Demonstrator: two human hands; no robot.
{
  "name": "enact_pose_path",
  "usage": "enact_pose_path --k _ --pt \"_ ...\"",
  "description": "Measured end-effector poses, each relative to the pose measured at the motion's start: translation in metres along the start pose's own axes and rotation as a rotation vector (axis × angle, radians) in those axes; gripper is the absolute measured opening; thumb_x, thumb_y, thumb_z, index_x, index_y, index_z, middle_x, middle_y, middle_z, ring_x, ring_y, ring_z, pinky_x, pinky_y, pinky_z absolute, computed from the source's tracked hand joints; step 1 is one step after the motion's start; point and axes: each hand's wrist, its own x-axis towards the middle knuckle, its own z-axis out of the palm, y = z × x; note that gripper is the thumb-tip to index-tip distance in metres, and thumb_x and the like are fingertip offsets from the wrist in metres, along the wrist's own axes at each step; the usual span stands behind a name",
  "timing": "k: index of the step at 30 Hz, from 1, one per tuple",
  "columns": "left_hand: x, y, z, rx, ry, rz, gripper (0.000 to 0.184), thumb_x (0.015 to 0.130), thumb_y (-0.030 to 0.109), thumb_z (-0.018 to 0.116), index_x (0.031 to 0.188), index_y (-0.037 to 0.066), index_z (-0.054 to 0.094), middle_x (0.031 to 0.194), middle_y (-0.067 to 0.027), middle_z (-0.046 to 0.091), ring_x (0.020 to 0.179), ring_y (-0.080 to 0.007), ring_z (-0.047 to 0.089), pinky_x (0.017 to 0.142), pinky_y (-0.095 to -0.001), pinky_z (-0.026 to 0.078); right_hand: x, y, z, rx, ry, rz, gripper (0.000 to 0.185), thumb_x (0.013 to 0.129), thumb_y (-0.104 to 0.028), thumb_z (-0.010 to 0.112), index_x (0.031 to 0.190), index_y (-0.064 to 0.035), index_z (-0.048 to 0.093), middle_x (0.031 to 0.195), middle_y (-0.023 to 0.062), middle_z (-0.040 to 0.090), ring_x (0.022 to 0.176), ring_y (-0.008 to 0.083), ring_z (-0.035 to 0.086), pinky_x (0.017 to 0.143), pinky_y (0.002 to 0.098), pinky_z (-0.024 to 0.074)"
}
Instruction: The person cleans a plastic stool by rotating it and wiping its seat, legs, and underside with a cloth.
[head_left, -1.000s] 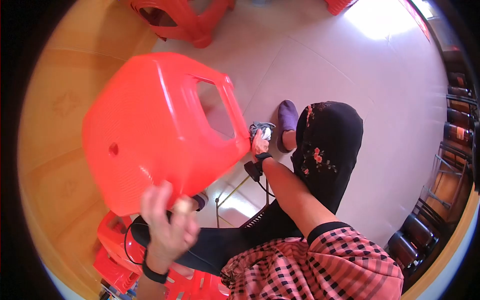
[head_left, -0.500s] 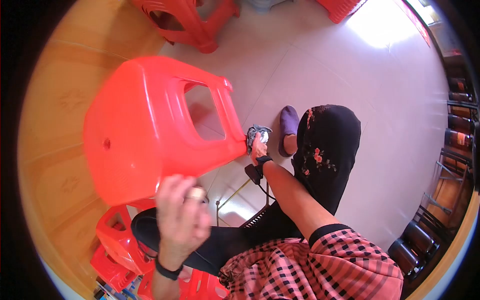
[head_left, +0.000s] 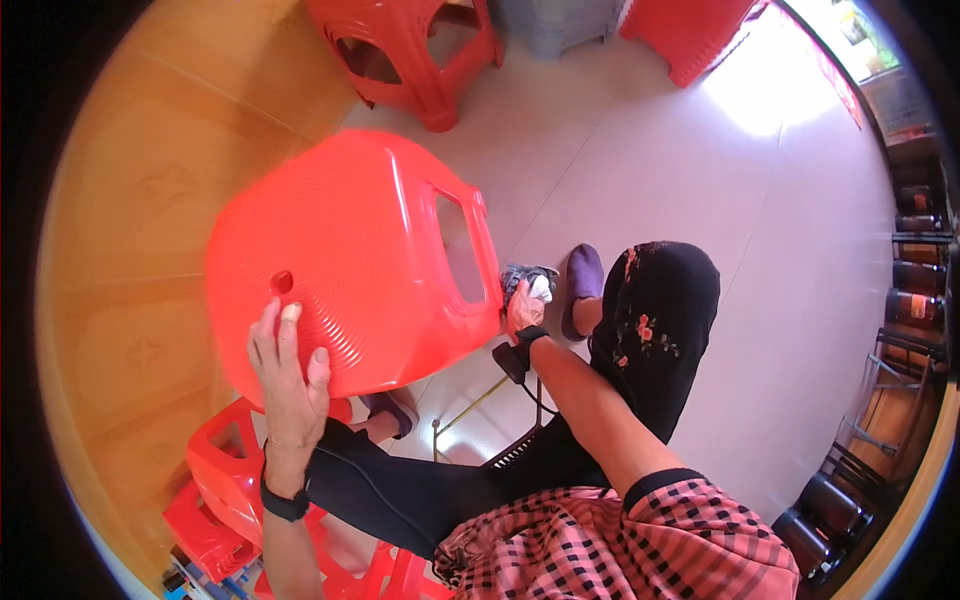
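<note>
A red plastic stool (head_left: 350, 230) stands in front of me, its round-holed seat facing up toward me. My left hand (head_left: 285, 370) lies on the near part of that seat, fingers stretched out, tips just below the hole. At the stool's right side, by the lower end of a leg, my right hand (head_left: 525, 308) is closed round a crumpled grey and white cloth (head_left: 530, 276). The cloth touches or nearly touches the leg; the exact contact is hidden.
Another red stool (head_left: 420, 60) stands behind, beside a grey stool (head_left: 560, 22). More red stools (head_left: 228, 470) sit at lower left. A wooden panel (head_left: 140, 240) borders the left. Dark chairs (head_left: 830, 500) line the right, and my purple shoe (head_left: 583, 275) rests on the tiled floor.
My left hand has come down and leftward onto the seat. The stool has turned so its seat shows more fully. My right hand stays by the leg with the cloth.
</note>
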Motion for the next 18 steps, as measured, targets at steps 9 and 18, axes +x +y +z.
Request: enact_pose_path --k 9,18 --pt "-0.012 -0.131 0.02 -0.052 0.294 -0.347 0.048 0.094 0.027 0.046 0.131 -0.004 0.038 0.129 -0.0263 0.041 0.118 -0.0397 0.04 0.101 -0.0439 0.031 -0.08 -0.169 -0.025 0.348 -0.363 -0.179 0.077 0.084 -0.062 0.045 0.117 0.0072 0.055 0.103 0.019 0.064 0.094 0.0337 0.062 0.078 0.045 0.0484" --pt "0.012 -0.148 0.013 -0.452 0.097 -0.574 0.064 0.094 0.045 0.041 0.127 -0.01 0.041 0.13 -0.0289 0.045 0.124 -0.0372 0.042 0.102 -0.0385 0.033 -0.158 -0.262 -0.041 0.287 -0.655 -0.315 0.047 0.086 -0.044 0.053 0.111 -0.0045 0.056 0.094 0.0066 0.063 0.077 0.021 0.063 0.068 0.0388 0.0522"
